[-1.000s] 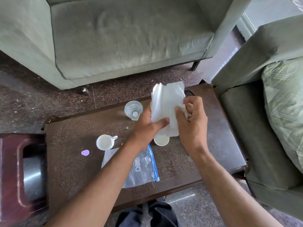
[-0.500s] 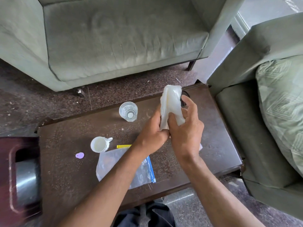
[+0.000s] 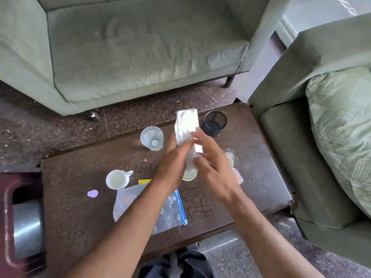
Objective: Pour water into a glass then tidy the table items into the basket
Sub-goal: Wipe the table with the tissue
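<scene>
A folded white tissue point(image 3: 186, 125) stands upright above the dark table point(image 3: 80, 213). My left hand point(image 3: 173, 157) holds its lower part with the thumb across it. My right hand point(image 3: 210, 159) lies flat against the tissue's right side, fingers straight. A clear glass point(image 3: 152, 138) with water stands left of the tissue. The black mesh basket point(image 3: 214, 123) stands just right of it, near the table's far edge. A white cup point(image 3: 189, 175) sits partly hidden under my hands.
A white mug point(image 3: 117, 179), a purple blob point(image 3: 92, 193), a yellow strip point(image 3: 145, 181) and a clear zip bag point(image 3: 140, 209) lie on the table's near left. Another cup point(image 3: 229, 160) and a pale pink item point(image 3: 238, 177) sit right. Green sofas point(image 3: 140, 53) flank the table.
The tissue went from loose and spread to a narrow folded strip. My right hand let go of its grip and now lies flat against it. The basket has come into view.
</scene>
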